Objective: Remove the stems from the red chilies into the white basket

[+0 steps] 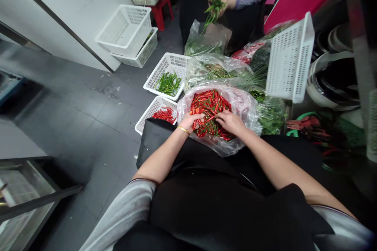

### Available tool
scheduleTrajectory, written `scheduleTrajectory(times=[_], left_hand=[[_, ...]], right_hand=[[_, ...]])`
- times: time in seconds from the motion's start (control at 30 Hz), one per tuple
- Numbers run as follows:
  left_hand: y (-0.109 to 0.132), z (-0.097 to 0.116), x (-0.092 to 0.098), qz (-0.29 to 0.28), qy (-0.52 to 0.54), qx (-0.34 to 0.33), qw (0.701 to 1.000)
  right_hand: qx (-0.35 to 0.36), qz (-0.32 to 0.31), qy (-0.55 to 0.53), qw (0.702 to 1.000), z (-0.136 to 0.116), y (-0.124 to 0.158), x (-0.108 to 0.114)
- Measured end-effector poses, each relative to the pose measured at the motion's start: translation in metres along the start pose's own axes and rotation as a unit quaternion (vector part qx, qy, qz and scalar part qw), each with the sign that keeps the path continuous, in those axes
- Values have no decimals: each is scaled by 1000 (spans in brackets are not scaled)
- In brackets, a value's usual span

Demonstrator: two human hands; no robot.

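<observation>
A clear plastic bag [244, 106] full of red chilies [210, 100] with green stems lies wide at its mouth in front of my lap. My left hand [190, 121], with a gold bangle at the wrist, is closed around several red chilies at the bag's left side. Over the right part of the heap, the fingertips of my right hand [231, 122] pinch the stem end of a chili, partly hidden by the fingers. To the left, loose red chilies [165, 115] without visible stems lie in a white plastic basket [141, 124].
Behind that basket, another white basket [150, 82] holds green chilies [169, 83]. A co-worker's hands [225, 3] hold green chilies opposite me. Bags of greens [218, 68] lie between us. An upright white basket [284, 62] stands right; stacked baskets [125, 27] stand back left.
</observation>
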State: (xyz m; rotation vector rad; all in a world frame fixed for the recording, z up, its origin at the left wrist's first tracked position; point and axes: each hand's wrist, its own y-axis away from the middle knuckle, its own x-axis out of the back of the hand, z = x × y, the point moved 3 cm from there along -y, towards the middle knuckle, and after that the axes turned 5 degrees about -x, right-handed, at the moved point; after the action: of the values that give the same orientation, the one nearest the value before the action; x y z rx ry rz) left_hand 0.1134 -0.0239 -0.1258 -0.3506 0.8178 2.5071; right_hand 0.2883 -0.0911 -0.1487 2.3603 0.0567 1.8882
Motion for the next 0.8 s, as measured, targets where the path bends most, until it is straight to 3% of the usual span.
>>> scheduleTrajectory(times=[0.13, 0.3, 0.4, 0.5, 0.57, 0.63, 0.73, 0.8], left_hand=[[0, -7, -9, -3, 20, 15, 1000], [0, -13, -18, -5, 33, 8, 999], [5, -8, -15, -33, 13, -15, 999], [14, 0, -15, -126, -30, -2, 992], [19, 4, -17, -175, -59, 8, 983], [21, 7, -16, -189, -70, 9, 979], [21, 8, -13, -182, -75, 6, 980], [21, 10, -13, -202, -82, 1, 976]], right_hand=[[53, 133, -122, 982, -10, 8, 27], [101, 164, -207, 959, -49, 38, 33], [40, 118, -380, 916, -48, 43, 30], [-70, -19, -583, 809, -36, 33, 25], [-72, -95, -653, 748, -34, 25, 26], [-42, -105, -654, 748, -34, 18, 31], [-17, -90, -604, 792, -37, 12, 38], [-15, -117, -613, 781, -44, 12, 42]])
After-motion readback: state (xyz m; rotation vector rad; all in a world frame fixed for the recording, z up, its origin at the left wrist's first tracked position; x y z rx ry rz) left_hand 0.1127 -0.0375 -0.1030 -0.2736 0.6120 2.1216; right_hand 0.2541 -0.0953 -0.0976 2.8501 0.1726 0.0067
